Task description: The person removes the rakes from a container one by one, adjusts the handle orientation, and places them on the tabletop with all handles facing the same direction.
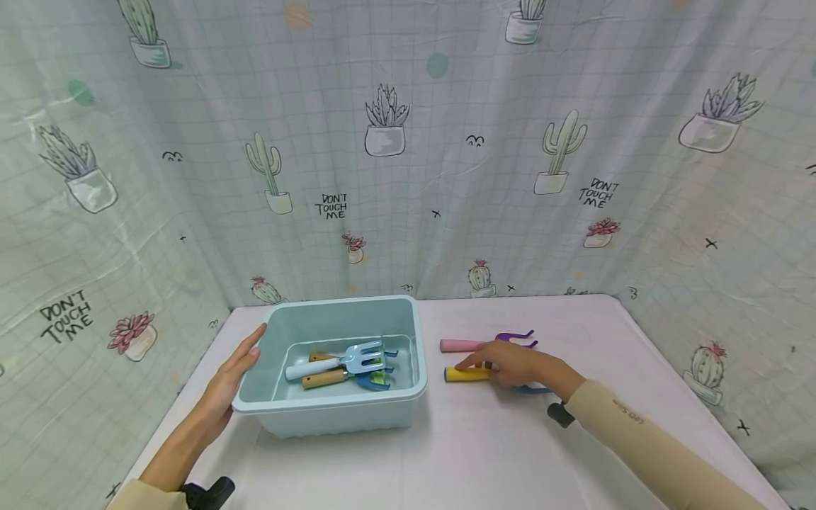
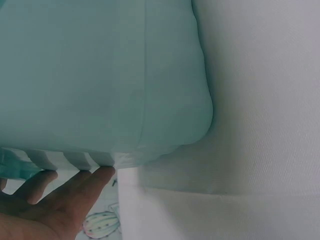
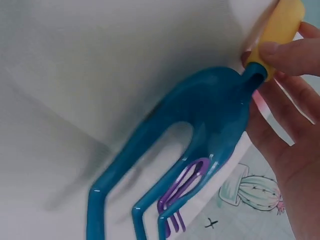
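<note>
Cactus curtain (image 1: 408,142) behind blue tub (image 1: 331,407)

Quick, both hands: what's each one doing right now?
Left hand: open, flat against the side of the blue bin.
Right hand: gripping the yellow-handled blue rake at its handle.

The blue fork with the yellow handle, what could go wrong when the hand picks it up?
The right hand pinches only the yellow handle of the blue fork, so its long prongs might swing and knock the purple fork lying beside it. The bin could slide, since the left hand merely rests flat against it.
</note>
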`<control>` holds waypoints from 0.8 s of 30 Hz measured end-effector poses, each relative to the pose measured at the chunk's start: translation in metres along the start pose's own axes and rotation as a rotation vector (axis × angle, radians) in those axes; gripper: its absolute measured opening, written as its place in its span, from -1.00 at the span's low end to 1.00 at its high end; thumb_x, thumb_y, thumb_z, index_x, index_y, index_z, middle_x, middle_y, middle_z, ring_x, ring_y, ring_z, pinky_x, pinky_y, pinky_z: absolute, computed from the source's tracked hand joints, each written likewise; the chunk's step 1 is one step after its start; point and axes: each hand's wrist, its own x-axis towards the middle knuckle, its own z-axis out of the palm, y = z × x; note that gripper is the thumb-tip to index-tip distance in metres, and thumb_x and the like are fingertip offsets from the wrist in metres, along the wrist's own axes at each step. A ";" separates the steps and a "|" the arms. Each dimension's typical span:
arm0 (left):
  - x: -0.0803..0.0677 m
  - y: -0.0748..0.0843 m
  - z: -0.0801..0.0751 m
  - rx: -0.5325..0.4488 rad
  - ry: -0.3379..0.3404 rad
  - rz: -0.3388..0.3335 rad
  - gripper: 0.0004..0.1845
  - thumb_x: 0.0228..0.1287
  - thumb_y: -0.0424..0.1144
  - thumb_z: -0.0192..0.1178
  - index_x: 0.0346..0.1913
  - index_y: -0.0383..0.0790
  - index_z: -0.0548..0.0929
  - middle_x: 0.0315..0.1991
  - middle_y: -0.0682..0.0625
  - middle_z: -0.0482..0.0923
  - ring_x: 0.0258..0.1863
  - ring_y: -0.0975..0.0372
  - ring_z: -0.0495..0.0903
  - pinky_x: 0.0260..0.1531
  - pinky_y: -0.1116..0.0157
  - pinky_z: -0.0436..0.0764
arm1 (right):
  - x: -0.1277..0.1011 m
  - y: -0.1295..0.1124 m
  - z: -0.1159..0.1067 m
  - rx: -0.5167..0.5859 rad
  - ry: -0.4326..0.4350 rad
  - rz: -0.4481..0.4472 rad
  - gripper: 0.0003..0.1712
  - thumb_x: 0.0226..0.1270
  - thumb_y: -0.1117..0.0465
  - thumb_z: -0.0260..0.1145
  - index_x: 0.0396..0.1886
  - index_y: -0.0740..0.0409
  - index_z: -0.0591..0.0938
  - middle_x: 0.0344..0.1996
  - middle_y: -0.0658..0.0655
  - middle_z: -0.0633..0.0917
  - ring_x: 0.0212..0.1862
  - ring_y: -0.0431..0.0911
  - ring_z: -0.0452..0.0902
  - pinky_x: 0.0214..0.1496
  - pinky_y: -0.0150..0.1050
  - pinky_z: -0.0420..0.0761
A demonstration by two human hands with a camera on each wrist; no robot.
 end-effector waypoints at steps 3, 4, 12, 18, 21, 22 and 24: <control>0.001 0.000 0.000 0.001 0.001 0.001 -0.29 0.63 0.28 -0.27 0.68 0.33 -0.19 0.72 -0.01 -0.44 0.68 -0.24 -0.40 0.44 -0.51 -0.14 | -0.001 0.002 0.002 -0.010 0.013 -0.011 -0.17 0.26 0.62 0.14 0.26 -0.34 0.68 0.25 -0.13 0.68 0.30 0.01 0.57 0.37 0.14 0.57; 0.001 -0.001 0.000 0.002 0.001 0.000 -0.29 0.63 0.28 -0.27 0.68 0.34 -0.19 0.72 -0.01 -0.44 0.68 -0.24 -0.40 0.44 -0.51 -0.15 | -0.001 0.002 0.003 -0.012 0.017 -0.015 -0.18 0.26 0.62 0.14 0.26 -0.34 0.68 0.25 -0.14 0.68 0.32 0.01 0.56 0.38 0.14 0.56; 0.001 -0.001 0.000 -0.001 0.000 0.000 -0.30 0.64 0.28 -0.27 0.68 0.33 -0.19 0.72 -0.01 -0.44 0.68 -0.24 -0.40 0.44 -0.51 -0.14 | -0.001 0.005 0.008 -0.025 0.035 -0.036 -0.20 0.26 0.59 0.18 0.26 -0.35 0.68 0.22 -0.20 0.69 0.25 -0.01 0.60 0.34 0.11 0.60; 0.002 -0.001 0.000 -0.012 -0.001 -0.005 -0.29 0.63 0.28 -0.26 0.68 0.32 -0.18 0.72 0.00 -0.44 0.68 -0.22 -0.41 0.45 -0.50 -0.15 | 0.000 0.003 0.006 -0.017 0.030 -0.013 -0.20 0.25 0.58 0.22 0.26 -0.34 0.67 0.22 -0.17 0.69 0.22 -0.03 0.59 0.32 0.09 0.62; 0.002 -0.001 0.000 -0.015 -0.004 -0.006 -0.29 0.63 0.28 -0.25 0.68 0.32 -0.18 0.72 0.00 -0.44 0.68 -0.22 -0.41 0.45 -0.50 -0.15 | 0.000 0.001 0.005 -0.025 0.022 -0.005 -0.20 0.24 0.57 0.22 0.28 -0.34 0.66 0.22 -0.14 0.69 0.20 -0.04 0.59 0.32 0.09 0.62; 0.002 -0.001 0.000 -0.016 -0.004 -0.007 -0.29 0.63 0.28 -0.25 0.68 0.31 -0.18 0.72 0.00 -0.44 0.68 -0.22 -0.42 0.45 -0.50 -0.15 | 0.000 -0.001 0.004 -0.025 0.019 -0.004 -0.21 0.24 0.57 0.23 0.28 -0.33 0.66 0.22 -0.13 0.68 0.19 -0.05 0.58 0.31 0.09 0.62; 0.001 -0.001 0.000 -0.017 -0.005 -0.009 -0.29 0.63 0.28 -0.25 0.68 0.31 -0.18 0.72 0.00 -0.44 0.68 -0.22 -0.42 0.45 -0.51 -0.15 | 0.000 -0.003 0.002 -0.025 0.014 -0.001 -0.23 0.25 0.55 0.26 0.28 -0.30 0.66 0.21 -0.11 0.69 0.16 -0.06 0.58 0.30 0.09 0.63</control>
